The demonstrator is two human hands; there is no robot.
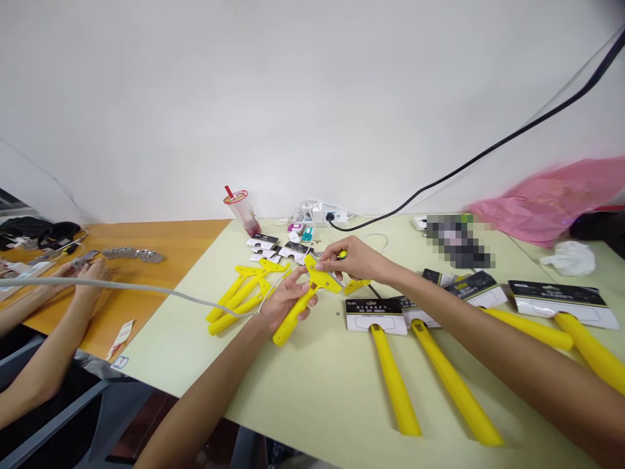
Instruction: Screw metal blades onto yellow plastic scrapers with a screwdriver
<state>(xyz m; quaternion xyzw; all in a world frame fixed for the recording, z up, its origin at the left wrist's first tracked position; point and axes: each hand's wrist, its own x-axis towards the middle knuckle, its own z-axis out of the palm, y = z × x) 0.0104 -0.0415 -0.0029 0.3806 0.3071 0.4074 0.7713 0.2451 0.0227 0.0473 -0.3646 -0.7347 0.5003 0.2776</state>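
My left hand (pixel 286 301) is closed round the handle of a yellow scraper (pixel 293 317), its wide head tilted up. At that head, the fingers of my right hand (pixel 359 259) are closed, with the thumb and fingertips close against it. A small tool with a yellow-and-black handle end (pixel 343 255), which looks like a screwdriver, pokes out of my right hand; its tip is hard to make out. Several more yellow scrapers (pixel 239 305) lie left of my left hand. Under and beside my right arm lie scrapers with black-and-white header cards (pixel 375 315).
Loose cards (pixel 263 241), a cup with a red straw (pixel 244 212) and a power strip (pixel 322 213) stand along the wall. A black cable (pixel 439 182) crosses the right; a pale cord (pixel 146 292) crosses the left. Another person's hands (pixel 90 270) work at the orange table (pixel 190 241).
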